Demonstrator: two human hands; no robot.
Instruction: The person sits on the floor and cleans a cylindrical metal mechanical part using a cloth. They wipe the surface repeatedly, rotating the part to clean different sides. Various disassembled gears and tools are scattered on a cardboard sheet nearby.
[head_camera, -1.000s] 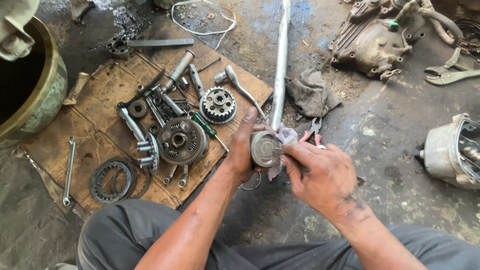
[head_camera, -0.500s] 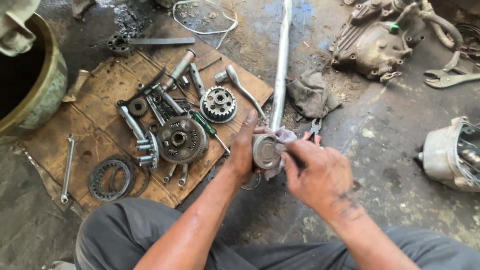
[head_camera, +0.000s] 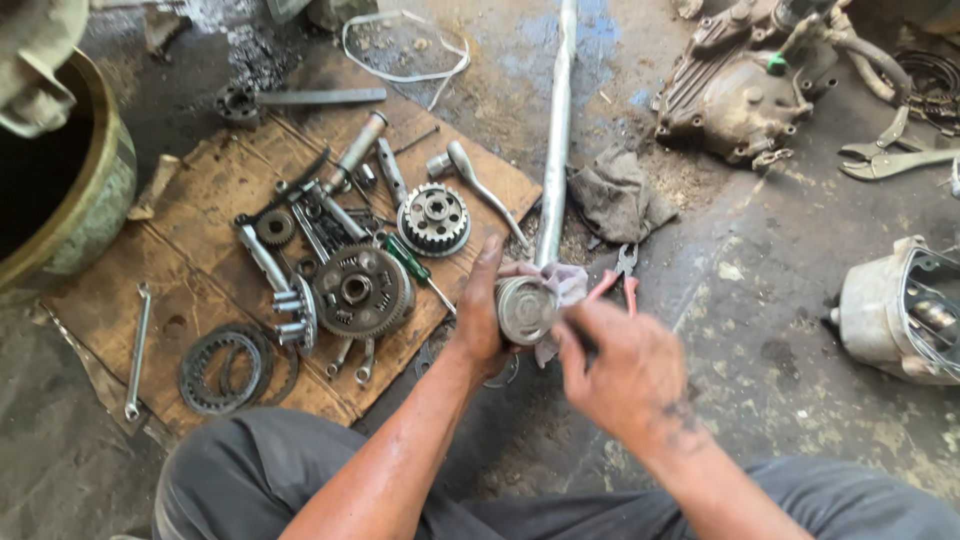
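A round grey metal part (head_camera: 524, 309), shaped like a short cylinder with its flat face turned up toward the camera, is held above a stained concrete floor (head_camera: 780, 330), near the middle of the head view. The left hand (head_camera: 482, 310) wraps around its left side, thumb pointing up along the rim, its grip closed firmly on the part. A pale cloth (head_camera: 562, 285) is bunched behind and to the right of the part, touching it. The right hand (head_camera: 612, 370) is blurred; its fingers are curled closed at the part's right edge, against the cloth, and whether they pinch the cloth itself cannot be told.

To the left lies a flattened sheet of brown cardboard (head_camera: 200, 200) on the floor, covered with parts: a large toothed gear (head_camera: 358, 291), a smaller sprocket-like gear (head_camera: 434, 220), a stack of thin dark rings (head_camera: 226, 368), a green-handled screwdriver (head_camera: 412, 262), a ratchet handle (head_camera: 478, 185) and a slim wrench (head_camera: 137, 350) at the cardboard's left edge. A long silver pipe (head_camera: 556, 130) runs away from the hands toward the top. Just right of it sits a grey rag (head_camera: 618, 195), and red-handled pliers (head_camera: 620, 280) lie close behind the hands. A dirty engine cover (head_camera: 740, 90) is at top right, a pale metal casing (head_camera: 895, 310) at the right edge, and a green-rimmed tub (head_camera: 85, 190) at far left. Grey trousers (head_camera: 250, 470) fill the bottom.
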